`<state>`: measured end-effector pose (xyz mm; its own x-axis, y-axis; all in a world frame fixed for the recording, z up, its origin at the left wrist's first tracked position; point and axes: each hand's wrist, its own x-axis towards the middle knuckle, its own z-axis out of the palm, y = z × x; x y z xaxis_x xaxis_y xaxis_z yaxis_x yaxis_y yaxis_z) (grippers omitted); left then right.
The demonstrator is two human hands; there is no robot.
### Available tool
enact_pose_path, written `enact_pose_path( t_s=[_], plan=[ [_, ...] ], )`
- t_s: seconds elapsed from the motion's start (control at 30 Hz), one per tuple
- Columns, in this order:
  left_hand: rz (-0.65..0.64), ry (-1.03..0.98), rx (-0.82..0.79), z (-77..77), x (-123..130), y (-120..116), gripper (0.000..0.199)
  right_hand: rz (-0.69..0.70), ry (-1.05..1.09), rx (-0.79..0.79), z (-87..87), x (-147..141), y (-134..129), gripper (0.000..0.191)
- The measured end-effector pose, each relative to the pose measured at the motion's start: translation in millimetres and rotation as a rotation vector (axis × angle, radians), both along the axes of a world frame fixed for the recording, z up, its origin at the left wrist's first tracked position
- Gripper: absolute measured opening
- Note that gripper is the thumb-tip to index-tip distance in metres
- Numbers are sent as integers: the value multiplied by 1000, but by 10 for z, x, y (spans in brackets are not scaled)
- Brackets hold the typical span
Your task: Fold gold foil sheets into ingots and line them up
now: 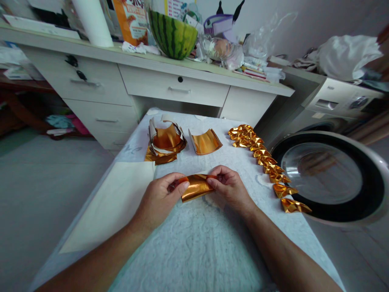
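Note:
A shiny gold foil sheet (197,187), partly rolled or folded, is held between both hands above the cloth-covered table. My left hand (162,194) pinches its left end with thumb and fingers. At its right end, my right hand (229,187) grips it the same way. Beyond my left hand lies a curled stack of gold sheets with pale backs (167,140). A smaller curved gold stack (206,142) sits to its right. Several folded gold pieces (269,162) run in a line down the table's right side.
Pale paper (112,202) lies along the table's left side. Behind stands a white desk (179,83) with half a watermelon (173,34), a white roll (92,22) and plastic bags. An open washing-machine door (328,176) borders the table's right edge.

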<state>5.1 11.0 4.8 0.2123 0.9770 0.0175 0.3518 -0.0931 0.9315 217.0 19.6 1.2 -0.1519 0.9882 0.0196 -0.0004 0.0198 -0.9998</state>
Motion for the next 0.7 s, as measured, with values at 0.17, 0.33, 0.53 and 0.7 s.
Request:
enact_pose_path(
  t_s=[0.17, 0.33, 0.53, 0.7],
  plan=[
    [17, 6, 11, -24, -5, 13, 25, 1, 4, 2, 3, -4, -1, 24],
    [19, 10, 18, -22, -10, 5, 27, 2, 0, 6, 4, -2, 2, 25],
    [13, -1, 12, -11, -5, -3, 27, -5, -1, -9, 9, -6, -6, 24],
    [17, -6, 6, -12, -8, -6, 27, -6, -4, -10, 19, -11, -12, 25]
  ],
)
